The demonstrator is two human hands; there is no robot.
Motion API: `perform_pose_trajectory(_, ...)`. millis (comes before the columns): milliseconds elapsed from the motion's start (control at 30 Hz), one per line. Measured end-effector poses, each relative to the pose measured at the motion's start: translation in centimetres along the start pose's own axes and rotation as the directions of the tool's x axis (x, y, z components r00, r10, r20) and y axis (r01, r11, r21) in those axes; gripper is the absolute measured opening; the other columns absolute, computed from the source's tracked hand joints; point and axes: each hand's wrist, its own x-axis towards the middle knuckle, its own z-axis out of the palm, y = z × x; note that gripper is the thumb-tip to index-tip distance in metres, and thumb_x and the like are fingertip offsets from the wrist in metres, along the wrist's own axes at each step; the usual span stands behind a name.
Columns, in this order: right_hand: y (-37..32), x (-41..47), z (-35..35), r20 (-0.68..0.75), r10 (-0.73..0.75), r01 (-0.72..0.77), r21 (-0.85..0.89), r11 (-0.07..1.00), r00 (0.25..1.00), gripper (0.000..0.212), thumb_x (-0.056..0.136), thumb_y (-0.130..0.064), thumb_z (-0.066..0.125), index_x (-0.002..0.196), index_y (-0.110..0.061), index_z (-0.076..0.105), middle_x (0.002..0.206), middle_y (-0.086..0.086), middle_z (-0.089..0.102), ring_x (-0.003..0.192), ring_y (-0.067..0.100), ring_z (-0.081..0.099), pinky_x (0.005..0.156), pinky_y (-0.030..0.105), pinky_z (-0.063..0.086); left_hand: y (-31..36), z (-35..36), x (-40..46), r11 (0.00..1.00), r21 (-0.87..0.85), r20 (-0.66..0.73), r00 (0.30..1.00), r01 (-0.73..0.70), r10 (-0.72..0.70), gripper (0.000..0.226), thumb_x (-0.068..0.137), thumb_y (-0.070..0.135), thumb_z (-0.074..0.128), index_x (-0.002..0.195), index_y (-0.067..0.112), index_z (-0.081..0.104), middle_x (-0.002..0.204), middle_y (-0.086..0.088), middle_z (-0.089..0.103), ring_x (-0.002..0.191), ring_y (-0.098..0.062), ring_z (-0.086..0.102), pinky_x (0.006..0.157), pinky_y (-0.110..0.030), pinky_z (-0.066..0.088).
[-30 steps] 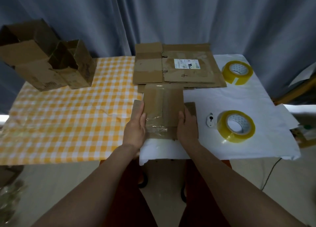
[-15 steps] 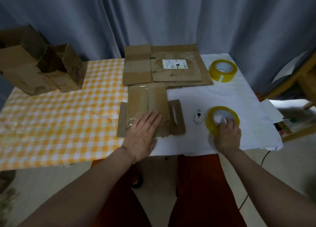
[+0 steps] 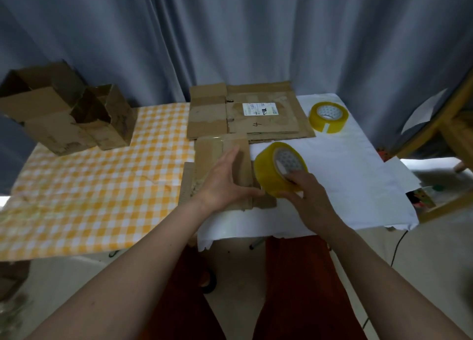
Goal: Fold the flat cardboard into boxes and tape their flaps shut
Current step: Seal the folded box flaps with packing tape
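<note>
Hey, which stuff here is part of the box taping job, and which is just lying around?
In use:
- tape roll, held by right hand
- small folded cardboard under left hand
- flat cardboard stack
- spare tape roll

Lying about:
- folded open boxes
- wooden chair

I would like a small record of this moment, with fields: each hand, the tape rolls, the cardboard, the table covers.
left hand: open, fingers straight, on the flat box
right hand: grips the near tape roll, lifted and tilted beside the left hand
far tape roll: lies on the white cloth, untouched
flat stack: behind the flat box, white label on top
folded boxes: two, open, at the far left on the checked cloth
</note>
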Motion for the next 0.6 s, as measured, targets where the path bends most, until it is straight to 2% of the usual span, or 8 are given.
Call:
perform_pose_trajectory(100, -2.6, -0.2, -0.2, 0.046, -0.063, 0.062, 0.024, 0.998, 0.997, 0.04, 0.086, -0.013, 0.066, 0.124, -0.01, 0.056, 0.119, -0.005, 0.045, 0.113, 0.01, 0.039, 0.096, 0.025, 0.033, 1.0, -1.0, -0.8, 0.996, -0.062, -0.018, 0.998, -0.068, 0.067, 0.106, 0.06, 0.038, 0.087, 0.148, 0.025, 0.031, 0.156, 0.007, 0.025, 0.141, -0.008, 0.022, 0.117, -0.032, 0.023)
perform_pose_trajectory(200, -4.2, -0.2, -0.2, 0.079, -0.107, 0.105, 0.019, 0.994, 0.991, 0.039, 0.087, -0.013, 0.065, 0.124, -0.01, 0.055, 0.117, -0.008, 0.041, 0.113, 0.009, 0.038, 0.096, 0.026, 0.033, 0.8, -1.4, -2.5, 0.986, -0.108, -0.19, 0.976, -0.127, 0.105, 0.074, 0.065, 0.023, 0.087, 0.131, 0.022, 0.054, 0.132, 0.005, 0.053, 0.123, -0.006, 0.048, 0.107, -0.028, 0.04)
perform_pose_trajectory(267, -5.0, -0.3, 0.0, 0.072, -0.11, 0.11, 0.015, 0.994, 0.991, 0.038, 0.086, -0.013, 0.065, 0.123, -0.01, 0.056, 0.115, -0.007, 0.041, 0.111, 0.009, 0.038, 0.094, 0.026, 0.032, 0.4, -1.1, -3.8, 0.977, -0.134, -0.31, 0.943, -0.168, 0.12, 0.056, 0.068, 0.017, 0.085, 0.119, 0.021, 0.061, 0.12, 0.005, 0.059, 0.113, -0.005, 0.055, 0.101, -0.024, 0.045)
perform_pose_trajectory(433, -6.5, -0.4, 0.6, 0.09, -0.094, 0.096, -0.01, 0.995, 0.991, 0.038, 0.086, -0.015, 0.065, 0.123, -0.012, 0.055, 0.116, -0.004, 0.043, 0.11, 0.01, 0.04, 0.094, 0.025, 0.032, -0.3, -0.4, -5.4, 0.959, -0.17, -0.502, 0.857, -0.228, 0.115, 0.014, 0.078, 0.006, 0.076, 0.089, 0.009, 0.07, 0.108, -0.001, 0.064, 0.104, -0.01, 0.061, 0.093, -0.029, 0.051)
perform_pose_trajectory(500, -6.9, -0.5, 0.9, 0.115, -0.097, 0.101, -0.03, 0.994, 0.989, 0.038, 0.088, -0.018, 0.064, 0.124, -0.015, 0.054, 0.122, 0.0, 0.046, 0.109, 0.008, 0.038, 0.094, 0.024, 0.032, -0.3, -0.5, -5.6, 0.961, -0.147, -0.553, 0.825, -0.234, 0.117, 0.005, 0.081, 0.005, 0.073, 0.083, 0.009, 0.07, 0.103, 0.003, 0.063, 0.099, -0.003, 0.059, 0.089, -0.023, 0.049)
perform_pose_trajectory(600, -7.7, -0.5, 1.1, 0.133, -0.121, 0.131, -0.066, 0.989, 0.984, 0.041, 0.088, -0.022, 0.064, 0.126, -0.016, 0.051, 0.125, 0.004, 0.047, 0.106, 0.004, 0.035, 0.091, 0.02, 0.03, -0.1, -0.8, -6.0, 0.953, 0.02, -0.622, 0.743, -0.302, 0.249, 0.003, 0.085, 0.003, 0.068, 0.082, 0.004, 0.066, 0.1, -0.001, 0.063, 0.093, -0.003, 0.057, 0.082, -0.011, 0.046)
